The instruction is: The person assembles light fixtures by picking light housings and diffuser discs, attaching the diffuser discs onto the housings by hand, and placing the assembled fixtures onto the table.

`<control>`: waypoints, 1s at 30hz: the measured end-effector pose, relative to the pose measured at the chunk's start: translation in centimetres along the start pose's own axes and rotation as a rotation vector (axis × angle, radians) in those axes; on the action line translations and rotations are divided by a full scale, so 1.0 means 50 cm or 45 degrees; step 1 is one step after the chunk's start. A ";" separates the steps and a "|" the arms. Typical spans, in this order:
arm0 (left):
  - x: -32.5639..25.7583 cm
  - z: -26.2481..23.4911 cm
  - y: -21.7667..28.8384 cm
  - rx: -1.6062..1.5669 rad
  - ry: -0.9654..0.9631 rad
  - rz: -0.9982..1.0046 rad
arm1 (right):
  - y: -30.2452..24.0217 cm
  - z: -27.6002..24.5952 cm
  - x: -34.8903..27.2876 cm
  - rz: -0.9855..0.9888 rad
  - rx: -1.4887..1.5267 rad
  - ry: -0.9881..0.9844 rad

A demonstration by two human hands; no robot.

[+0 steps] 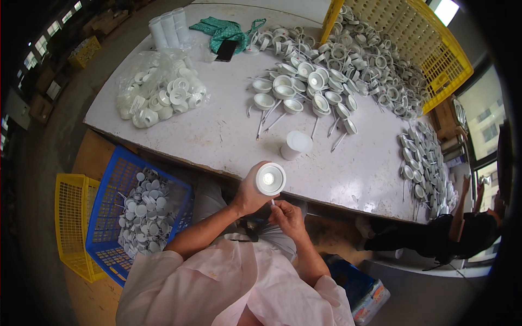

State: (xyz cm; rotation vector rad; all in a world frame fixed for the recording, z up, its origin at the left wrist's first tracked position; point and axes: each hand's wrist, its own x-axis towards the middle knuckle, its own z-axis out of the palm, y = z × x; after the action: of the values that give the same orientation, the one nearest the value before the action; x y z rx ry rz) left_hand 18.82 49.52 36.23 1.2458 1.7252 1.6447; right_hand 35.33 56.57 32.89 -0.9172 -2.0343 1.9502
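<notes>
At the table's near edge, my left hand (249, 193) is wrapped around a round white downlight (271, 179), its face turned up with a pale yellowish centre. Just below it, my right hand (288, 217) is closed in a pinch on the short white cable (273, 202) hanging from that lamp. Beyond the hands, a white translucent plastic cylinder (296, 145) stands on the table. Several similar white lamps (283, 91) with cables lie in a loose cluster farther back.
A clear bag of white rings (163, 89) lies at the left of the table (217, 130), near white cylinders (170, 28), a green cloth (220, 30) and a phone (227, 50). Grey rings spill from a yellow crate (451, 70). Left below, a blue basket (106, 217) holds white discs. A person (462, 233) is at right.
</notes>
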 end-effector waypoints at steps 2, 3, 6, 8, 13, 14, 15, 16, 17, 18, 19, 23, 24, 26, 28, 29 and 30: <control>-0.001 -0.014 -0.011 -0.049 0.134 -0.040 | -0.024 -0.025 0.020 -0.156 -0.183 0.148; -0.002 -0.021 -0.015 -0.050 0.135 -0.032 | -0.039 -0.044 0.032 -0.303 -0.362 0.301; -0.010 -0.030 -0.045 -0.084 0.179 -0.068 | -0.063 -0.110 0.114 -0.279 -0.044 0.726; -0.023 -0.019 -0.062 -0.183 0.132 -0.139 | -0.100 -0.134 0.168 -0.193 0.111 0.814; -0.045 -0.012 -0.057 -0.245 0.050 -0.162 | -0.110 -0.159 0.245 -0.012 0.392 0.682; -0.045 -0.020 -0.049 -0.223 0.057 -0.147 | -0.104 -0.156 0.252 -0.061 0.445 0.653; -0.047 -0.023 -0.056 -0.225 0.061 -0.143 | -0.096 -0.158 0.254 -0.065 0.441 0.651; -0.052 -0.025 -0.067 -0.319 0.068 -0.184 | -0.087 -0.162 0.251 -0.095 0.450 0.659; -0.055 -0.029 -0.071 -0.411 0.078 -0.226 | -0.086 -0.159 0.245 -0.125 0.460 0.663; -0.057 -0.032 -0.075 -0.412 0.079 -0.226 | -0.085 -0.160 0.236 -0.126 0.459 0.662; -0.059 -0.034 -0.078 -0.442 0.090 -0.237 | -0.083 -0.163 0.224 -0.152 0.585 0.657; -0.058 -0.034 -0.079 -0.437 0.067 -0.239 | -0.085 -0.151 0.171 -0.165 0.972 0.697; -0.055 -0.032 -0.076 -0.440 0.058 -0.246 | -0.088 -0.146 0.158 -0.158 0.974 0.707; -0.045 -0.030 -0.069 -0.478 -0.075 -0.231 | -0.095 -0.134 0.132 -0.181 1.021 0.616; -0.039 -0.022 -0.069 -0.495 -0.090 -0.226 | -0.094 -0.125 0.113 -0.177 1.031 0.597; -0.036 -0.019 -0.069 -0.508 -0.092 -0.214 | -0.091 -0.121 0.107 -0.179 1.038 0.563; -0.032 -0.018 -0.067 -0.507 -0.094 -0.219 | -0.088 -0.119 0.103 -0.174 1.041 0.567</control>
State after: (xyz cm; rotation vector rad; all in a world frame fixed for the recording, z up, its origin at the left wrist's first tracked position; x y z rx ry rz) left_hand 17.90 48.09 32.78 0.9305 1.3332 1.7079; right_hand 33.03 64.54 36.34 -0.8524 -0.8959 1.9864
